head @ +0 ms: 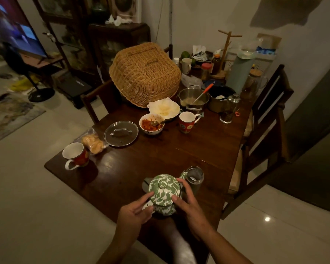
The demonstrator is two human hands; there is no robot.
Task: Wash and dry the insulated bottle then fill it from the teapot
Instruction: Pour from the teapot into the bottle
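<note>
A green-and-white patterned teapot [163,193] stands near the front edge of the dark wooden table [189,149], lid on, its spout pointing to the far right. My left hand [136,212] touches its near-left side with fingers spread. My right hand [187,199] rests on its right side, fingers against the lid's rim. Just beyond the spout stands the dark insulated bottle [195,178], uncapped, with a mesh strainer showing in its mouth. The bottle sits right beside my right hand's fingers.
Red mugs stand at the left [75,155] and in the middle [187,121]. A glass lid [121,133], a chilli bowl [151,123], a steel pot [193,99] and a wicker food cover [145,73] fill the far side. Chairs stand at the right [265,130].
</note>
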